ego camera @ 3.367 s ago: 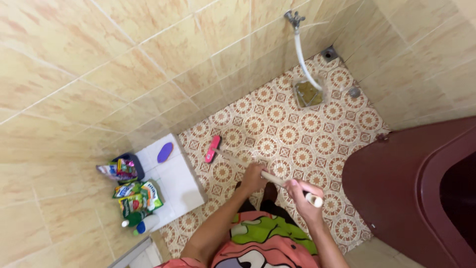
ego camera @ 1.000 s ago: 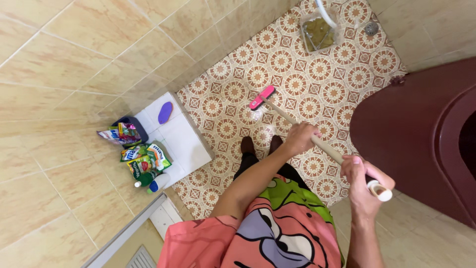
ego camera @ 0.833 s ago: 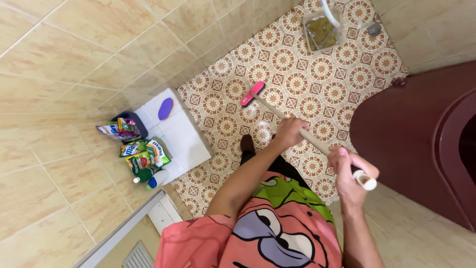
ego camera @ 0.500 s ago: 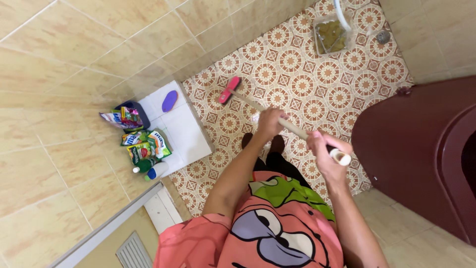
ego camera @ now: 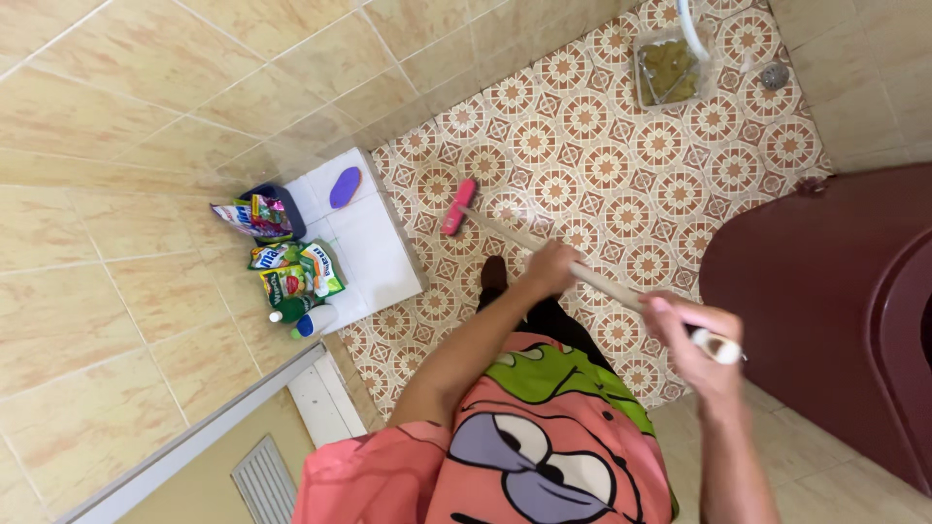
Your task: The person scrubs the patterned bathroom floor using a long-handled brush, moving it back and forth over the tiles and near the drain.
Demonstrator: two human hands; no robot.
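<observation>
- We look down on a patterned tile floor (ego camera: 621, 165) hemmed in by beige tiled walls (ego camera: 126, 107) on the left and far side.
- At the right a large dark red tub (ego camera: 825, 281) fills the edge of the view.
- Near us is our own pink and green printed shirt (ego camera: 524, 437).
- A raised white tiled step (ego camera: 374, 257) sits at the left of the floor, with a purple oval piece (ego camera: 345, 186) lying on it; just left of it stand coloured refill pouches (ego camera: 291, 272) and two small bottles (ego camera: 306, 318).
- We hold a long-handled scrub brush (ego camera: 544, 250) — its pale handle runs from near right to far left, and its pink head (ego camera: 458, 206) rests on the floor just right of the step.
- Our left hand (ego camera: 550, 268) has its fingers wrapped around the middle of the handle.
- Our right hand (ego camera: 691, 342) grips the handle close to its near end — fingers closed about it, the white tip poking out.
- Far off, a clear container of greenish stuff (ego camera: 668, 70) stands under a white hose (ego camera: 693, 27).
</observation>
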